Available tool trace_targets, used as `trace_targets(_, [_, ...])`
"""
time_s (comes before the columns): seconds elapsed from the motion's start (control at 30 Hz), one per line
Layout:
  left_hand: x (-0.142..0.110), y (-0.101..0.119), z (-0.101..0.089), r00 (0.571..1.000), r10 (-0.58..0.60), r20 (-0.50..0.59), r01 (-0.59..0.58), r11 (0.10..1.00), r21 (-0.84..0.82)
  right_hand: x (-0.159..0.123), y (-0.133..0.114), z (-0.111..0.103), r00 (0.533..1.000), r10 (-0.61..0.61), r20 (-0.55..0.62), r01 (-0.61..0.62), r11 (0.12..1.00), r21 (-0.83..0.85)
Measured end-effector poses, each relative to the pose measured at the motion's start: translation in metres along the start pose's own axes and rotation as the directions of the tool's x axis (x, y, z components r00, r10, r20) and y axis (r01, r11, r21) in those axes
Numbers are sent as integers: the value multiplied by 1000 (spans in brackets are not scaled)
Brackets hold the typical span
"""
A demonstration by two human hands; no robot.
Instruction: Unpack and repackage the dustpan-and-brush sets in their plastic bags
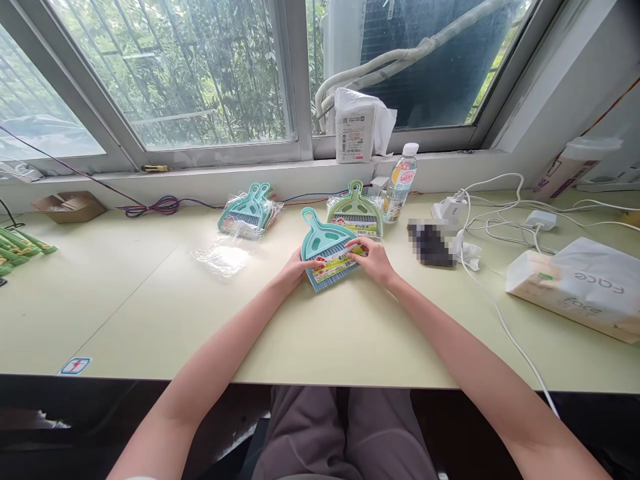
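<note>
Between my two hands is a teal dustpan [327, 233] with a small brush nested in it and a yellow-green label across its front. My left hand [294, 272] grips its left edge, thumb on the front. On the right side my right hand [373, 259] holds it, fingers at the label's end. Behind it lies a green dustpan set [356, 203] in clear wrap. Further left are wrapped teal dustpan sets [249, 212], and in front of them a crumpled clear plastic bag [223, 259].
A bottle [401, 183] stands behind on the right, near a blurred dark object [431, 243]. White cables [493, 200] and a tissue pack [575, 287] occupy the right side. On the left sit a cardboard box [70, 207], bundled wires [155, 207] and green items [23, 247].
</note>
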State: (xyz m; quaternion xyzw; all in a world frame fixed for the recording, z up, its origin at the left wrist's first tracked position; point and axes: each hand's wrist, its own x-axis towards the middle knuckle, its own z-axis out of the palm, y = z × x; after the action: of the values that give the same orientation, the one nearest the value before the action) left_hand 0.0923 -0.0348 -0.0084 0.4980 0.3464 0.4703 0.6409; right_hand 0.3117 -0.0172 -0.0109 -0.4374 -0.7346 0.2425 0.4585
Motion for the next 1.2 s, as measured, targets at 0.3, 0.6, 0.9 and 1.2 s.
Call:
trace_targets(0.3, [-1, 1, 2, 999, -12, -32, 12, 1000, -17, -2, -2, 0, 998, -27, -57, 22, 996, -89])
trace_targets(0.6, [-1, 6, 4, 984, 76, -159, -80, 997, -22, 0, -3, -2, 926, 98, -365, -142, 985, -96])
trace_targets(0.9, [-4, 10, 12, 949, 126, -291, -145, 988, -46, -11, -31, 32, 873, 408, 266, -461, 518, 721])
trace_targets(1.2, [-6, 7, 18, 967, 161, -199, -159, 987, 30, -15, -38, 35, 836, 492, 244, -491, 471, 733])
